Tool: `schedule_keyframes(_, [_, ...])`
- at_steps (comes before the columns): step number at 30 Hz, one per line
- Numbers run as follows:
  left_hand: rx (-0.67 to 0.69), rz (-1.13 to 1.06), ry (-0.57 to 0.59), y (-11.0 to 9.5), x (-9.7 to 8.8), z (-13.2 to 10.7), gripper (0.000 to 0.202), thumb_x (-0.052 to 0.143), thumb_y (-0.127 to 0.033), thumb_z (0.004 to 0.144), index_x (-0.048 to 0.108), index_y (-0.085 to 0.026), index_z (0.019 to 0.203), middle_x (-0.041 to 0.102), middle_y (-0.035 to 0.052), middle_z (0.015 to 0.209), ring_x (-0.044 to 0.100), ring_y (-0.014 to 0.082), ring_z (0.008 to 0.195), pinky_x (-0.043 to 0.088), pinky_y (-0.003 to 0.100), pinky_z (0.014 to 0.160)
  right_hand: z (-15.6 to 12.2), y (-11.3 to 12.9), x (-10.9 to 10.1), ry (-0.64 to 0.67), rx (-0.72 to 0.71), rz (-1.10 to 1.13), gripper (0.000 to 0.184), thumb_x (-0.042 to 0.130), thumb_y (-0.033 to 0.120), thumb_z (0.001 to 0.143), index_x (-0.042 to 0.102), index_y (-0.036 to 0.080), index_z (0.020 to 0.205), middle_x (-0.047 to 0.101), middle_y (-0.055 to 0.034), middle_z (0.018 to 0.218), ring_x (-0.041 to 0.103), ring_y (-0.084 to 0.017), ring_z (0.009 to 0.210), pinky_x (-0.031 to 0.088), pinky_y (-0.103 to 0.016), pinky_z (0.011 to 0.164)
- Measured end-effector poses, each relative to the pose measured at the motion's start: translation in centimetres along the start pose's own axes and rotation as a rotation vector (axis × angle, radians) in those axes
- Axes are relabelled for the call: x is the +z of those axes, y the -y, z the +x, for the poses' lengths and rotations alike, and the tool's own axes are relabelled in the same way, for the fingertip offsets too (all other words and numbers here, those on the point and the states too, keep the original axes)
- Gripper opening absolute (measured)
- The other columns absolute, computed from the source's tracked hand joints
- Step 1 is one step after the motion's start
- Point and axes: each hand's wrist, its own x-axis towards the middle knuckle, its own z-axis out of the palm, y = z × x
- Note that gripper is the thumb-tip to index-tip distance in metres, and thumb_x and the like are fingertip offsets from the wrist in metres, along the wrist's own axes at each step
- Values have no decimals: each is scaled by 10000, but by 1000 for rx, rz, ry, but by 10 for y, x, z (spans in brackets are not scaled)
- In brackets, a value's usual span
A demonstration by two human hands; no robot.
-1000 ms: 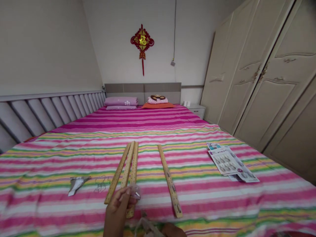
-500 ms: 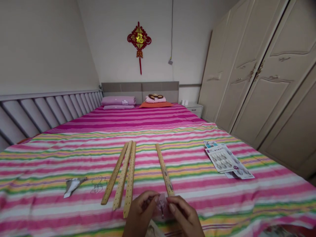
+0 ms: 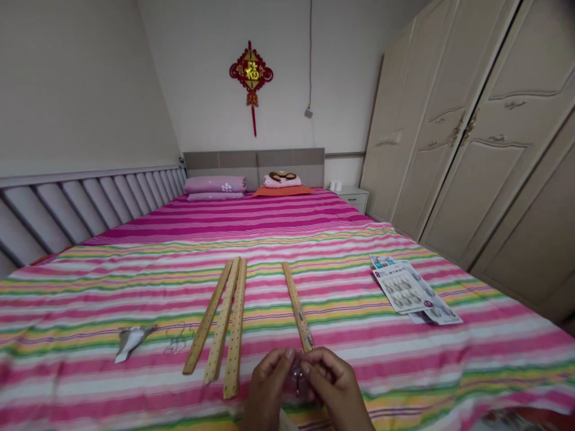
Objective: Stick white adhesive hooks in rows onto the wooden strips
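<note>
Between my left hand (image 3: 266,383) and my right hand (image 3: 336,383) is a clear adhesive hook (image 3: 297,376) with a small metal peg pointing down. Both hands are closed, pinching its transparent square from either side. Just beyond them lies a wooden strip (image 3: 293,291) with holes and small shiny hooks on its near half; my fingers hide its near end. To the left, three more perforated wooden strips (image 3: 235,347) lie side by side, fanned out slightly. Under my hands a pale piece is partly covered and I cannot make it out.
Blister packs of hooks (image 3: 406,288) lie on the striped bed sheet (image 3: 359,371) at the right. A torn wrapper (image 3: 133,341) and a tangle of thin thread (image 3: 178,337) rest at the left. Pillows (image 3: 215,184) are at the headboard; a wardrobe (image 3: 449,131) stands along the right.
Both hands have drawn closer together around the clear hook. My left hand has shifted right, and my right fingers now overlap the hook's upper edge. The strips have stayed put.
</note>
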Motion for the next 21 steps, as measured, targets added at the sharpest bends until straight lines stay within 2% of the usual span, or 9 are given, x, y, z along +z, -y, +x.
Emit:
schedule_keyframes(5, [-38,-157,19,9,3,5,299,725,-433,618,618,-155,615,565,-22,545,477,97,502,373,208,488,-1,0,1,-41,-22,-28,325,702,467,653,594,162,624,536,32,451,426,-86,409,323,-201,416])
schedule_keyframes(8, [-78,-204,12,12,2,6,286,745,-406,605,622,-151,635,572,-23,569,495,96,536,383,202,513,-1,0,1,-52,-16,-23,340,706,479,639,589,161,611,527,35,447,418,-87,411,316,-202,415])
schedule_keyframes(16, [-77,-194,9,11,0,4,254,748,-381,612,666,-153,687,610,-10,610,505,95,552,382,192,509,-1,-2,1,-77,-7,-13,327,706,452,649,581,153,610,513,38,454,407,-81,421,302,-197,426])
schedule_keyframes(21, [-70,-181,-27,15,0,6,288,764,-416,572,681,-163,682,595,-21,559,490,98,507,391,203,493,-1,-3,2,-93,8,-10,327,704,448,649,573,152,602,503,42,440,396,-78,407,294,-195,415])
